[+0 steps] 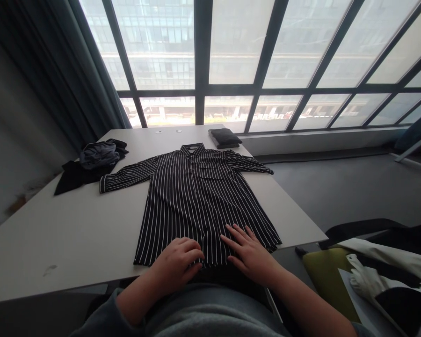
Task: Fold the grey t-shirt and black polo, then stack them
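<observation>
A black long-sleeved shirt (192, 201) with white stripes lies spread flat on the white table, buttoned front up, collar toward the window. Its hem reaches the table's near edge. At the hem, left of the middle, my left hand (178, 261) has its fingers bent over the cloth, with the thumb close below them. A small raised crease runs up from the hem beside those fingertips. My right hand (249, 252) rests on the shirt's lower right part, palm down, fingers spread.
On the white table (80, 234), a heap of dark and grey clothes (100, 157) lies at the back left. A stack of folded dark clothes (225, 137) sits at the far right corner. Clothes cover a green chair (324, 271) at right. Large windows (238, 51) stand beyond.
</observation>
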A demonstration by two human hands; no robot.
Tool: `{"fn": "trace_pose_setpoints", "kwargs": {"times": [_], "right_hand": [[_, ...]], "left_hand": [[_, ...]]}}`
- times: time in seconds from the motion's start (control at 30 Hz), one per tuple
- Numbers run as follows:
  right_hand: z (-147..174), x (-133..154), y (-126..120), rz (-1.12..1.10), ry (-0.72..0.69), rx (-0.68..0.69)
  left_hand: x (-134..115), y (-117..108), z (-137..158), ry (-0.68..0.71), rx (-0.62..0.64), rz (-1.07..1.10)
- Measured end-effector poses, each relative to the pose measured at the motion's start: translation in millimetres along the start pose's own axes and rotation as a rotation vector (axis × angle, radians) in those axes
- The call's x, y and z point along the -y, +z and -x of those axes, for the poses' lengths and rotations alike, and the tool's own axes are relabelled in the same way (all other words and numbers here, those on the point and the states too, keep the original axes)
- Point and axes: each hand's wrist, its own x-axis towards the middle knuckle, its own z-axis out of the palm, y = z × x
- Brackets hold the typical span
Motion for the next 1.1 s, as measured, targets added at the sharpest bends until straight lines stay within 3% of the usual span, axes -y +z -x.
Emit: {"fn": "trace_pose_setpoints", "kwargs": {"times": [0.13, 0.3, 0.43, 0.57, 0.7, 0.97, 1.1], "right_hand": [[-3.0, -9.1, -10.6, -0.054, -0.051, -0.086], [-65.4, -72.7, -41.9, -0.064, 0.070, -0.286], [-118.6, -136.7, -51.6, -0.045, 0.228, -0.160], [-134.0, -177.8, -44.7, 0.006, 0.298, -0.052], [-131.7, -195.1, -33.9, 0.067, 0.313, -0.044], [-135.5, -199.7, -32.5, 0.160, 0.332, 0.025], [-152.2, -187.8, -41.9, 0.232, 0.256, -0.026]], "left_hand": [[-3.4, -8.2, -41.3, 0.051, 0.026, -0.067], [5.2, -8.6, -109.9, -0.069, 0.104, -0.236], [16.2, 6.6, -136.1, -0.263, 0.251, -0.265], [19.8, 25.7, -119.8, -0.416, 0.289, -0.193], [14.7, 38.1, -93.0, -0.406, 0.233, -0.145], [9.1, 40.1, -60.1, -0.281, 0.239, -0.068], [37.8, 26.6, -55.7, -0.223, 0.219, -0.022]]}}
